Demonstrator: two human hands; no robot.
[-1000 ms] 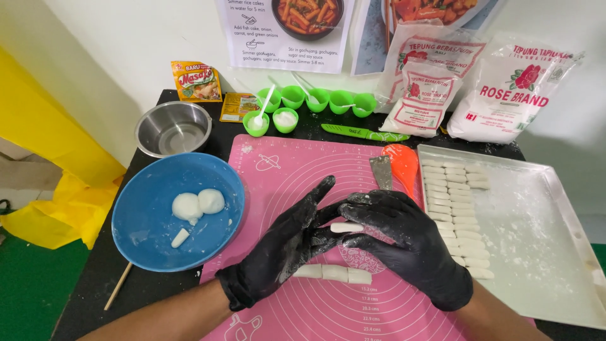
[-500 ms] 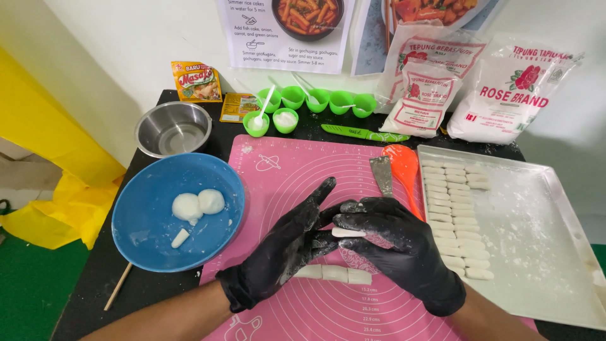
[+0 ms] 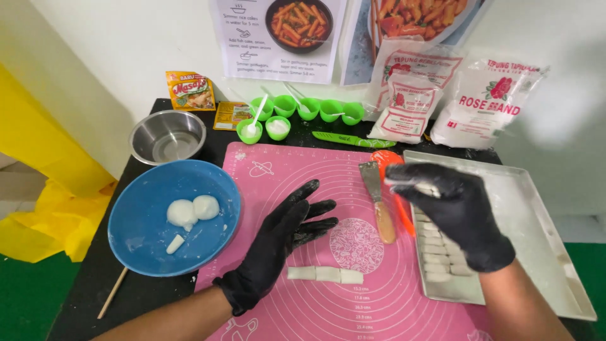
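Left hand in a black glove, fingers spread apart and flat, hovering over or resting on the pink silicone mat, holding nothing. Just beside its wrist side, three cut white dough pieces lie in a row on the mat. Right hand, also black-gloved, is above the metal tray, fingers pinched together on a small white dough piece at the fingertips. Rows of white dough sticks lie along the tray's left side, under the hand. A dough scraper with wooden handle lies on the mat near the tray, an orange tool just beside it. Blue plate left of the mat holds two dough balls and one small cut piece. Steel bowl behind the plate. Green cups in a row at the back, green knife in front of them. Small yellow-orange seasoning packet leans on the wall at back left. White flour bags with red rose print stand at back right. White paper recipe sheets with food photos hang on the wall.
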